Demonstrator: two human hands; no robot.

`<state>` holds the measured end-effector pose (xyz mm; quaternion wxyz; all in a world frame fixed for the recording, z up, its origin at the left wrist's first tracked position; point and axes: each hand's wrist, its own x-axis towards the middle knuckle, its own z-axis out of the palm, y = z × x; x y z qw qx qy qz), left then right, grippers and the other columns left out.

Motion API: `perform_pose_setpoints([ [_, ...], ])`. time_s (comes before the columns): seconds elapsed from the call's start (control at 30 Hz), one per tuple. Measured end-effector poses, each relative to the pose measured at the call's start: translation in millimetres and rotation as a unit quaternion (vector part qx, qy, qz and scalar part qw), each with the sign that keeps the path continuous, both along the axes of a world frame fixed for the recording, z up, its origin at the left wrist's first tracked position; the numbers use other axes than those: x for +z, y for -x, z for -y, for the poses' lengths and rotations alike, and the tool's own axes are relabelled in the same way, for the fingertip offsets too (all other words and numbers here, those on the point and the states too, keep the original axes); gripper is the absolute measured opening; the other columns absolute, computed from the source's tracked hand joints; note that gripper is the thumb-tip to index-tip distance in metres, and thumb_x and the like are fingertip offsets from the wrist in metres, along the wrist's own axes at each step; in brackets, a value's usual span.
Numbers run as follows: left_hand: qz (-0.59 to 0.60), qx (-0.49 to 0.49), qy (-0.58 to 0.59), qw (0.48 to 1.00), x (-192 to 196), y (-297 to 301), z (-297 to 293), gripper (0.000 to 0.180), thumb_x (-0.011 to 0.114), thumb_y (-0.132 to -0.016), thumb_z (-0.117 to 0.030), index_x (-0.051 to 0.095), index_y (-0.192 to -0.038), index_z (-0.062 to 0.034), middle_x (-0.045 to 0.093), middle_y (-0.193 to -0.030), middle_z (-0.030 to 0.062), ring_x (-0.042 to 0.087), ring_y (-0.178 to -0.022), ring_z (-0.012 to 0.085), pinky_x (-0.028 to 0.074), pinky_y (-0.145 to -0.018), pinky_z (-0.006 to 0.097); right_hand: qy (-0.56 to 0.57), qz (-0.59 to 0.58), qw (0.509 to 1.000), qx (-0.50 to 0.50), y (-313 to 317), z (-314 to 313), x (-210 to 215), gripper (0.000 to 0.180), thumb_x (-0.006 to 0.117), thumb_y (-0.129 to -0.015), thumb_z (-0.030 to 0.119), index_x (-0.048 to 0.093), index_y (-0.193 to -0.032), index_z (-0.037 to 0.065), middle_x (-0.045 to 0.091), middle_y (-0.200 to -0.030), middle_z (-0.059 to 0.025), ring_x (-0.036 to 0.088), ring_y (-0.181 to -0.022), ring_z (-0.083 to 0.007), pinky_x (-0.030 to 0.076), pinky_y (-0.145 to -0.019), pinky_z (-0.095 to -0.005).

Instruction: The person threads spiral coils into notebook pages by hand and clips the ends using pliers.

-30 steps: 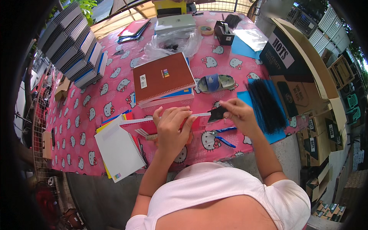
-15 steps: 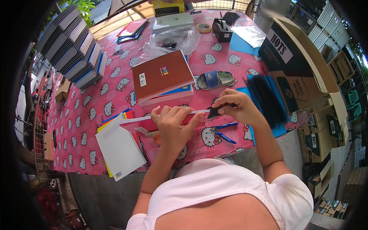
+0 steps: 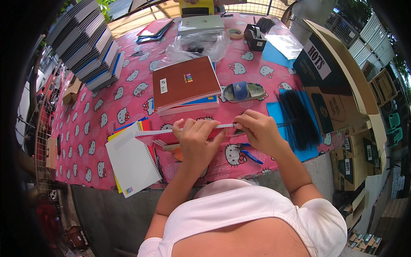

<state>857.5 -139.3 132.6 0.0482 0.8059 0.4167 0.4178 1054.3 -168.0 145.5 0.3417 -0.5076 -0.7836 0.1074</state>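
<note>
My left hand (image 3: 198, 139) is closed around a red notebook (image 3: 150, 133), held on its long side with its white page edge up. At the notebook's right end my right hand (image 3: 259, 128) pinches with thumb and fingers. A thin black spiral coil (image 3: 283, 124) seems to run out from the right hand; its tip is hidden by the fingers. Blue-handled pliers (image 3: 251, 157) lie on the table just below that hand. To the left, a white spiral notebook (image 3: 132, 156) rests on yellow, red and blue ones.
Beyond my hands is a brown-topped notebook pile (image 3: 186, 83), with a slipper (image 3: 243, 91) beside it. Black coils (image 3: 299, 122) lie on blue sheets at right, near a large carton (image 3: 319, 64). A tall notebook stack (image 3: 92, 55), plastic bag (image 3: 199, 48) and tape dispenser (image 3: 255, 39) stand farther off.
My right hand has turned and drawn in against the notebook's end, covering the black piece that showed between its fingers. The left hand keeps its hold; the notebook sits more level.
</note>
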Motion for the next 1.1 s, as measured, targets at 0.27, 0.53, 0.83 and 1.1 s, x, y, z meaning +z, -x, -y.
perform_pose_setpoints([
  [0.27,0.002,-0.035,0.004,0.999,-7,21,9,0.020,0.078,-0.067,-0.025,0.070,-0.082,-0.0143,0.067,-0.078,-0.0026,0.056,-0.075,0.0148,0.029,-0.093,0.042,0.195,-0.137,0.962,0.133,-30,-40,-14,0.018,0.066,-0.079,0.005,0.061,-0.096,0.003,0.064,-0.086,-0.0116,0.064,-0.072,-0.0272,0.052,-0.063,-0.0319],
  [0.53,0.014,-0.048,0.009,0.999,-3,21,17,0.027,0.080,-0.066,-0.030,0.069,-0.084,-0.0131,0.066,-0.078,-0.0026,0.056,-0.074,0.0152,0.031,-0.089,0.039,0.118,0.172,0.962,-0.179,-109,-133,-152,0.057,0.068,-0.069,0.017,0.052,-0.123,0.007,0.062,-0.110,-0.0227,0.058,-0.105,-0.0386,0.049,-0.084,-0.0434],
  [0.83,0.064,-0.022,-0.005,0.998,-11,23,8,0.025,0.082,-0.060,-0.020,0.064,-0.074,-0.0114,0.060,-0.070,-0.0015,0.058,-0.070,0.0163,0.033,-0.085,0.037,0.287,-0.148,0.938,0.127,-37,-62,-59,0.052,0.073,-0.067,0.008,0.058,-0.116,0.002,0.064,-0.103,-0.0081,0.060,-0.092,-0.0187,0.048,-0.081,-0.0333],
  [1.1,0.102,-0.023,0.083,0.991,-9,29,14,0.049,0.082,-0.062,-0.020,0.059,-0.104,-0.0098,0.065,-0.081,0.0010,0.060,-0.081,0.0182,0.033,-0.088,0.038,0.206,-0.141,0.966,0.068,-31,-67,-49,0.057,0.075,-0.060,0.007,0.059,-0.114,0.002,0.067,-0.095,-0.0058,0.063,-0.088,-0.0158,0.050,-0.077,-0.0316],
])
